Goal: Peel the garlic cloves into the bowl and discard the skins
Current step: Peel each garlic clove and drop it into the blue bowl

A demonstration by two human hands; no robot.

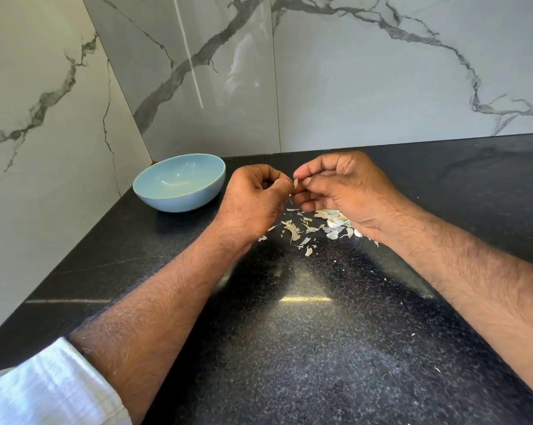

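Both my hands hover above the black counter, fingertips meeting. Between them shows a small pale garlic clove [296, 183], pinched by my left hand [254, 201] from the left and by my right hand [338, 187] from the right. Most of the clove is hidden by the fingers. A light blue bowl [179, 181] stands to the left of my left hand, near the wall corner; I see no cloves inside it. Several papery garlic skins [311, 227] lie scattered on the counter under and just before my hands, with a few whole cloves [335, 223] partly hidden beneath my right wrist.
The black speckled counter [289, 348] stretches toward me. Marble-patterned walls [381, 87] close it off at the back and on the left. A white rolled sleeve [50, 391] covers my left arm at the bottom left.
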